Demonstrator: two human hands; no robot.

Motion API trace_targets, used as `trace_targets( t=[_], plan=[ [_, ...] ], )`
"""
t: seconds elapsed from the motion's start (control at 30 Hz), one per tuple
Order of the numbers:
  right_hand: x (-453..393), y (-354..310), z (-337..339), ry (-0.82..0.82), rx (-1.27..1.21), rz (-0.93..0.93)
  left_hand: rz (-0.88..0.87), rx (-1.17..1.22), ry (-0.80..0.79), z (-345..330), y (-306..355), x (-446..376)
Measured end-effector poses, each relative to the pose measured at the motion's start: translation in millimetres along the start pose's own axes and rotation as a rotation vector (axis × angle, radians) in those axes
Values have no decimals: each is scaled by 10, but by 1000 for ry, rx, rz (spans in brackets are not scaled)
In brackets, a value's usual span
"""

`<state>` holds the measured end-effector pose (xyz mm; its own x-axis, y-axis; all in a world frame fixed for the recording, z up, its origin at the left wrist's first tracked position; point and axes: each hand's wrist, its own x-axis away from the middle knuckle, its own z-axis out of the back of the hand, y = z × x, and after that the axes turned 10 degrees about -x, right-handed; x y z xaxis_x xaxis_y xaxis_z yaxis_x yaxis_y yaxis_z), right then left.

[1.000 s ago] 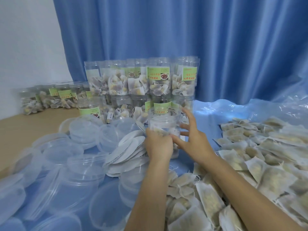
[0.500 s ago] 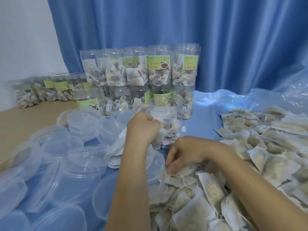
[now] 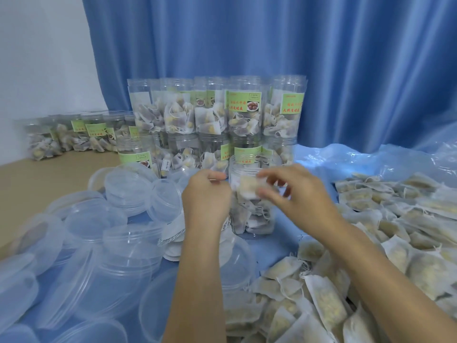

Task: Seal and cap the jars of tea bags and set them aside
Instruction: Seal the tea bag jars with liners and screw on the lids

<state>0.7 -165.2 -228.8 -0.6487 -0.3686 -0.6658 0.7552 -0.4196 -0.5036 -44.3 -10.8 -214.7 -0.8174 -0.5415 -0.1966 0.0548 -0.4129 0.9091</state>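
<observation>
An open clear jar (image 3: 254, 219), partly filled with tea bags, stands on the blue sheet at the centre. My right hand (image 3: 299, 196) pinches a white tea bag (image 3: 248, 190) in front of the jar's upper part, just below its rim. My left hand (image 3: 206, 196) is curled against the jar's left side near the rim; blur hides whether it holds anything. Behind the jar, filled jars with green labels (image 3: 242, 112) are stacked two high. A stack of white seal discs (image 3: 173, 233) lies left of the jar, partly behind my left forearm.
Clear plastic lids (image 3: 128, 189) are heaped over the left half of the sheet. Loose tea bags (image 3: 395, 219) cover the right side and the near middle. More filled jars (image 3: 74, 134) stand on the brown table at far left. A blue curtain (image 3: 321, 58) hangs behind.
My right hand has risen from the loose tea bags to the jar with one bag in its fingers. My left hand stays by the jar's left side. The view has tilted up slightly.
</observation>
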Motion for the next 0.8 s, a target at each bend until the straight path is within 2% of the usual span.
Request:
trace_targets(
  t=[0.07,0.1,0.13,0.17,0.23,0.27,0.37,0.4,0.53,0.67,0.73,0.8],
  plan=[
    [-96,-72,-9,324,-167,27,2,28,18,4,-9,-5],
    [-180,-105,-14,422,-181,17,0,35,25,5,-8,-12],
    [-289,-98,-26,452,-149,-5,-4,38,32,7,-5,-21],
    [-400,-95,-32,382,-66,-59,-7,38,39,14,1,-24],
    [-531,-84,-89,126,191,-167,-17,34,56,36,-5,-30],
    [-553,-82,-135,80,259,-172,-20,37,65,51,-27,-40],
    [-472,-202,-286,288,230,94,30,49,118,136,-155,-104],
    [-436,-246,-356,263,194,164,59,45,150,175,-202,-130],
    [-306,-332,-649,-280,161,218,159,33,294,316,-352,-173],
    [-169,-296,-836,-573,205,193,161,-132,396,349,-410,-131],
    [-155,-289,-848,-629,224,184,125,-223,411,354,-425,-119],
    [-156,-310,-824,-588,187,167,106,-386,394,356,-451,-109]
  ],
)
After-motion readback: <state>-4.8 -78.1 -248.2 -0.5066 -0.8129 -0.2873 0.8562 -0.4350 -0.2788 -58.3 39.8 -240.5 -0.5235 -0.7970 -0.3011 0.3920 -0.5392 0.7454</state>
